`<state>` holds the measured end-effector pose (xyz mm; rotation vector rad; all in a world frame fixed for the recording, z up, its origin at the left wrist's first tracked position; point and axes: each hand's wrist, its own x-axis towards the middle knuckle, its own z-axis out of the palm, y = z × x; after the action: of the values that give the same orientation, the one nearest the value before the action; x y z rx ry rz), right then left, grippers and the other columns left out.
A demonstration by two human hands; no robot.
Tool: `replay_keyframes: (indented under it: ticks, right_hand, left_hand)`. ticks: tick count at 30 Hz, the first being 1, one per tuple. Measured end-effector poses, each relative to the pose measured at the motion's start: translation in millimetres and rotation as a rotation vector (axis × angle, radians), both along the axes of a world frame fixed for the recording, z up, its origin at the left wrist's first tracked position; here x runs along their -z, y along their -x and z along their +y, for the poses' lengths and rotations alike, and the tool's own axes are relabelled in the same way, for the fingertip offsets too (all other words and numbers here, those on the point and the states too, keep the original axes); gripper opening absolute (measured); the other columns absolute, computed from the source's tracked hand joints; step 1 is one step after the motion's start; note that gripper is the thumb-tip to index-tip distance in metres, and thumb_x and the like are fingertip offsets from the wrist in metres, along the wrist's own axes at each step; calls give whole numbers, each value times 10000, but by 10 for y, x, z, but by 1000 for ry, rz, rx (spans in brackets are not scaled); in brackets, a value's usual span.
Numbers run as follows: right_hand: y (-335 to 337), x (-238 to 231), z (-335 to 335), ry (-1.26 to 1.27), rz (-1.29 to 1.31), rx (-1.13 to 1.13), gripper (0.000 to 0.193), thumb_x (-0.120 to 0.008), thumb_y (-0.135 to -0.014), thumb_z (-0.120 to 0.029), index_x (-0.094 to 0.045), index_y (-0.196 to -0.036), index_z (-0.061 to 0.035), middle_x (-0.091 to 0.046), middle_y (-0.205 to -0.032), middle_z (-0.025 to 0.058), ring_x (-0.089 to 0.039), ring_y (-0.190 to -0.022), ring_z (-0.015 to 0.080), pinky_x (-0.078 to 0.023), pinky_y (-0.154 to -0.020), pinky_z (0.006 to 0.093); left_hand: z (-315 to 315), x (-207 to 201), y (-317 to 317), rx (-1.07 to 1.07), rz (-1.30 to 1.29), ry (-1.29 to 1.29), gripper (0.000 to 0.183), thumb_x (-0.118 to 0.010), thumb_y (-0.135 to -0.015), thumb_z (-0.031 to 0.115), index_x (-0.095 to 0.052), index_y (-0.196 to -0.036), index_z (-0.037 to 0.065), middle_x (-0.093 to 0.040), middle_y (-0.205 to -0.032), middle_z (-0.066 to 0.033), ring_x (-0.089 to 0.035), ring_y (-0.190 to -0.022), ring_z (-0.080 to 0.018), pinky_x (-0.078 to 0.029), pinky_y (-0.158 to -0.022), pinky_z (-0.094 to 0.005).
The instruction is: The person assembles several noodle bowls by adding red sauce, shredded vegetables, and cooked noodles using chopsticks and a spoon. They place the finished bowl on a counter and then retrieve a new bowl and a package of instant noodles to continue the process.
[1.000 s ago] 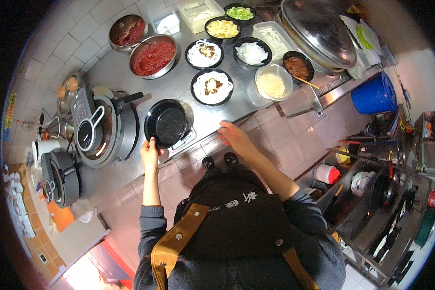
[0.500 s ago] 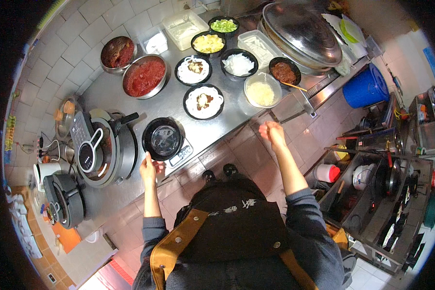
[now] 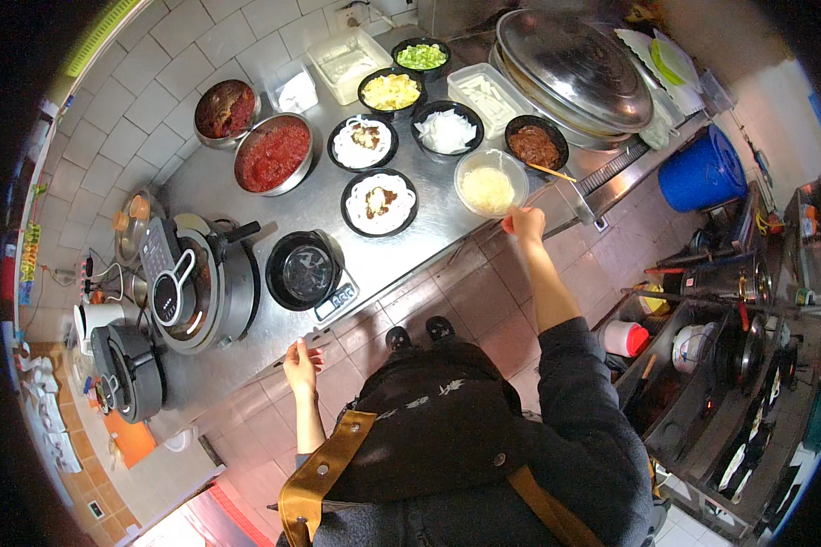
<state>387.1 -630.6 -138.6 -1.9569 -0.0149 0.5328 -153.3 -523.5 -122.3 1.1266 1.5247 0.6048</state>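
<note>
My left hand (image 3: 303,367) is off the counter's front edge, empty, its fingers loosely apart. Just beyond it a black bowl (image 3: 303,271), seemingly with nothing in it, sits on a small digital scale (image 3: 337,303). My right hand (image 3: 524,223) is at the near rim of a clear round tub of pale yellow shreds (image 3: 486,189). Its fingers are curled closed; whether they touch the rim or hold anything is hidden. Two black bowls of white noodles with brown sauce, one nearer (image 3: 379,202) and one farther (image 3: 363,143), stand between the hands.
Behind stand bowls of white slices (image 3: 447,128), yellow pieces (image 3: 392,92), chopped greens (image 3: 421,56) and brown paste (image 3: 535,144). Red sauce fills a metal bowl (image 3: 273,155). A round cooker (image 3: 205,287) stands left; a large lidded pan (image 3: 575,68) and blue bucket (image 3: 702,169) are right.
My left hand has let go of the black bowl and drawn back toward me. My right hand has moved forward to the tub of shreds, its fingers curling closed.
</note>
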Motion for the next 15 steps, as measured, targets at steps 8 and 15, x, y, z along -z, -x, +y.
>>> replay_keyframes:
  ticks: [8,15]
  right_hand:
    - [372,99,-254,-421,394,-114,155,-609,-855,-148,-584,-824,2,-643,-663,127,-592,-477,178,-504,-439,286]
    - [665,182,-410,-417,430,-214,176,-590,-885,-186,-546,-980,-44,-639,-825,95,-627,-687,165,-528,-613,299]
  left_hand:
    - [-118,-377,-1320,593,294,-503,280,-603,-959,262,-633,-1008,-12,-672,-742,-109,-651,-629,-213,-520,-583,-326]
    - [-94,-637,-3179,1200,424,-1453,452,-645,-800,150,-559,-1234,54,-560,-1249,-184,-568,-1109,-376,-496,-928,-426]
